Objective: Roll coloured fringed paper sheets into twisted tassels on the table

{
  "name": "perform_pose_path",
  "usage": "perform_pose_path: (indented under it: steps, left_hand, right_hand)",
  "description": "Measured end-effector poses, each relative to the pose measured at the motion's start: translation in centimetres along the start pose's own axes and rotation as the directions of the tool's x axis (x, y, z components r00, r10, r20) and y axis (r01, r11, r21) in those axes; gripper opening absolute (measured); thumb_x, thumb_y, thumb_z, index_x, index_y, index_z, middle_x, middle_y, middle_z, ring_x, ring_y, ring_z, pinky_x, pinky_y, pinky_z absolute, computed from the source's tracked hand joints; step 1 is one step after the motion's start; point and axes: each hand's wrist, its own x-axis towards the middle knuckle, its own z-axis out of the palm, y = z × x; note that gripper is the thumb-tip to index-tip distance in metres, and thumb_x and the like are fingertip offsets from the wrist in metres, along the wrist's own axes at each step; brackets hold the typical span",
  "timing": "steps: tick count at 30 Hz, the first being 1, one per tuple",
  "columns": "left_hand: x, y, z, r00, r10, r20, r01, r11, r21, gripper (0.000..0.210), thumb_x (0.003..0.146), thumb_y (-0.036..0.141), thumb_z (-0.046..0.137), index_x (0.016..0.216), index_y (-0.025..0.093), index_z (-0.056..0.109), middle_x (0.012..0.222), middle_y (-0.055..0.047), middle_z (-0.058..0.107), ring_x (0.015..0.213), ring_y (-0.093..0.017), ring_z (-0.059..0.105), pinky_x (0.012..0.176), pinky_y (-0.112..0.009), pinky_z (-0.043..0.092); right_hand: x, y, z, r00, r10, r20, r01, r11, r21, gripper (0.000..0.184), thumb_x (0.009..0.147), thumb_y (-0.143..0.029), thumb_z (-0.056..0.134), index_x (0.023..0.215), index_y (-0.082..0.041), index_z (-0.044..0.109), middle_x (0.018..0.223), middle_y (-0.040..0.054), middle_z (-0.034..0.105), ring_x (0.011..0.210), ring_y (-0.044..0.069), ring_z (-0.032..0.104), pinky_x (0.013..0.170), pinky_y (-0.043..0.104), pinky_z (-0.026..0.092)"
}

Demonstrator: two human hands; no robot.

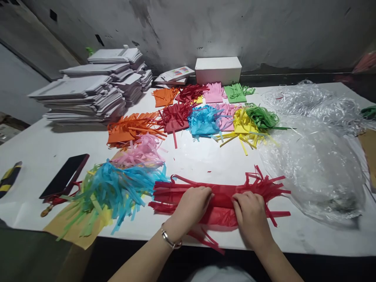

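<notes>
A red tissue-paper sheet [222,200] with fringed ends lies across the near side of the white table, its strips spreading left and right. My left hand [195,203] rests on its left half, fingers curled onto the paper. On the right half, my right hand [249,211] grips the sheet the same way, thumb toward the middle. Between the hands the paper is partly folded, and its lower part hangs toward the table's front edge. Blue tissue fringe [117,184] touches or nearly touches the red strips on the left.
Folded fringed bundles in orange [126,131], yellow [245,121] and other colours lie farther back. A phone [64,176] is at left, stacked white packets [85,98] behind it. Clear plastic bags [320,168] cover the right. A white box [218,71] stands by the wall.
</notes>
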Motion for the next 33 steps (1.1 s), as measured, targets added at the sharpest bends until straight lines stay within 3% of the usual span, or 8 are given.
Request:
perform_pose_path:
  steps: [5,9,12,17,24,28,31,33]
  left_hand:
    - [2.3,0.0,-0.4,0.996,-0.089,-0.004,0.089,0.994,0.058,0.021,0.100,0.026,0.051,0.087,0.017,0.065,0.084,-0.010,0.075,0.075,-0.028,0.070,0.060,-0.032,0.041]
    - [2.8,-0.1,-0.2,0.994,-0.108,0.004,0.107,0.990,0.086,0.020,0.100,0.028,0.050,0.090,0.018,0.065,0.086,-0.011,0.075,0.079,-0.029,0.072,0.062,-0.032,0.043]
    - [2.8,0.0,0.1,0.994,-0.109,0.004,0.108,0.990,0.094,0.020,0.101,0.028,0.049,0.092,0.018,0.064,0.086,-0.011,0.075,0.079,-0.028,0.072,0.064,-0.033,0.045]
    - [2.4,-0.6,-0.2,0.999,-0.051,0.019,0.050,0.996,0.076,0.016,0.098,0.020,0.047,0.094,0.019,0.062,0.087,-0.008,0.073,0.078,-0.024,0.070,0.064,-0.031,0.045]
    - [0.2,-7.6,-3.8,1.000,-0.023,-0.004,0.024,0.997,0.068,0.039,0.085,0.000,0.044,0.109,0.020,0.066,0.111,-0.008,0.068,0.095,-0.022,0.068,0.080,-0.031,0.050]
    - [-2.0,-10.5,-5.8,0.962,-0.100,-0.256,0.139,0.980,0.141,0.035,0.087,0.005,0.049,0.115,0.016,0.066,0.118,-0.014,0.067,0.107,-0.030,0.064,0.092,-0.043,0.049]
    - [-2.9,-8.1,-4.9,0.885,0.071,-0.460,-0.029,0.995,0.098,0.024,0.093,0.013,0.052,0.114,0.016,0.065,0.114,-0.014,0.066,0.106,-0.028,0.061,0.093,-0.042,0.049]
    - [-2.9,-5.1,-3.1,0.866,0.259,-0.428,-0.253,0.965,0.072,0.019,0.098,0.017,0.051,0.110,0.020,0.065,0.109,-0.010,0.067,0.100,-0.024,0.061,0.088,-0.038,0.050]
  right_hand:
    - [2.1,0.4,0.7,0.998,0.044,0.045,-0.038,0.990,-0.139,0.022,0.092,-0.011,0.057,0.072,-0.020,0.058,0.059,0.0022,0.056,0.061,0.023,0.050,0.068,0.040,0.033]
    - [2.4,0.3,0.1,1.000,0.016,-0.027,-0.020,0.985,-0.173,0.012,0.095,-0.012,0.054,0.094,-0.012,0.065,0.082,0.0120,0.066,0.082,0.029,0.056,0.078,0.045,0.036]
    - [1.8,-0.2,-0.3,0.987,-0.162,0.009,0.162,0.982,-0.098,0.018,0.097,-0.013,0.050,0.106,-0.014,0.066,0.104,0.0119,0.067,0.099,0.027,0.057,0.093,0.045,0.038]
    - [0.9,-0.2,0.6,0.918,-0.378,0.121,0.383,0.924,-0.015,0.023,0.092,-0.006,0.051,0.104,-0.011,0.070,0.094,0.0090,0.068,0.088,0.024,0.056,0.091,0.040,0.043]
    - [0.9,0.0,0.7,0.904,-0.408,0.130,0.413,0.910,-0.019,0.026,0.086,0.001,0.054,0.104,-0.006,0.071,0.098,0.0130,0.068,0.091,0.027,0.055,0.087,0.041,0.043]
    - [1.0,-0.2,0.3,0.914,-0.380,0.144,0.386,0.922,-0.015,0.022,0.089,-0.003,0.055,0.104,-0.009,0.071,0.099,0.0117,0.067,0.090,0.026,0.054,0.084,0.039,0.044]
    - [1.1,-0.1,0.5,0.904,-0.399,0.153,0.406,0.914,-0.017,0.025,0.089,0.000,0.051,0.104,-0.009,0.070,0.097,0.0116,0.067,0.088,0.025,0.054,0.082,0.038,0.043]
    - [1.1,0.0,0.7,0.894,-0.420,0.158,0.428,0.903,-0.025,0.027,0.089,0.001,0.049,0.100,-0.010,0.070,0.093,0.0113,0.067,0.086,0.025,0.053,0.081,0.039,0.042]
